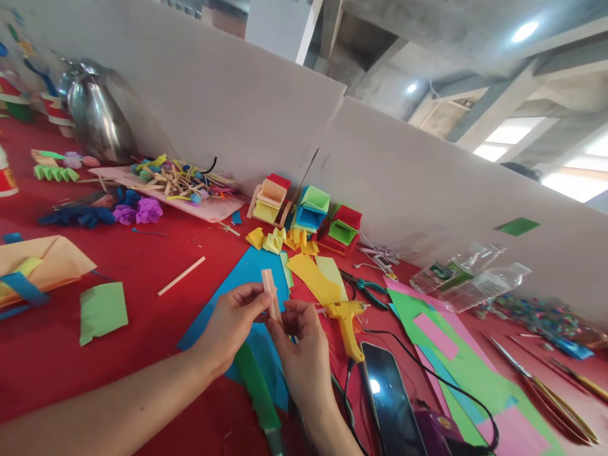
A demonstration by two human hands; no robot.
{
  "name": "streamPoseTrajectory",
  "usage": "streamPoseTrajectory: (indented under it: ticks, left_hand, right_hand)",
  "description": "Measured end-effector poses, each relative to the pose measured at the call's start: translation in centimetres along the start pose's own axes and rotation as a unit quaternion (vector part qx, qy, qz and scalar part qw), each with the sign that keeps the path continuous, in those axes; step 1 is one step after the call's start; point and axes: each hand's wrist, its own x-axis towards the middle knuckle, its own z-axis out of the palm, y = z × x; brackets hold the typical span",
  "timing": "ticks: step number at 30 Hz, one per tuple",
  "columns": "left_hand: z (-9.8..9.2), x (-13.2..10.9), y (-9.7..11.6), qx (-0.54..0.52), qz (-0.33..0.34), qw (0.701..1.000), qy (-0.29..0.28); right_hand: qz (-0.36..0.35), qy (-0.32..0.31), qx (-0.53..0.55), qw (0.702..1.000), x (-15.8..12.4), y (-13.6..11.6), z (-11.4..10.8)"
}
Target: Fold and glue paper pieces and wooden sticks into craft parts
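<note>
My left hand [235,323] and my right hand [299,345] meet above a blue paper sheet [247,269] on the red table [142,329]. Both pinch a small folded strip of pale pink paper [270,291], which stands nearly upright between the fingertips. The left thumb and forefinger press on its middle, and the right fingers grip its lower end. A yellow glue gun [346,316] lies just right of my right hand. A green rolled tube [256,386] lies under my wrists.
A black phone [392,399], a black cable, teal pliers [370,290], scissors [536,383] and green and pink sheets [456,361] lie to the right. Folded paper pieces [304,215], a thin stick [181,276], a metal kettle [97,114], plastic bottles [470,278] and a white partition [403,171] stand behind.
</note>
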Motion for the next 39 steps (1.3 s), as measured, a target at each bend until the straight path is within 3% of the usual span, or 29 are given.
streamPoseTrajectory:
  ticks: [13,27,39]
  left_hand:
    - [-0.8,1.0,0.4,0.010,0.019,1.000,0.011]
    - [-0.5,0.5,0.3,0.031,0.028,0.999,0.001]
    - [-0.4,0.6,0.3,-0.034,-0.028,0.999,-0.022]
  right_hand:
    - [-0.023,-0.057,0.009,0.998,0.1,0.0,-0.3]
    - [-0.015,-0.016,0.000,1.000,0.1,0.3,0.1]
    - [-0.013,-0.024,0.003,1.000,0.2,-0.1,-0.3]
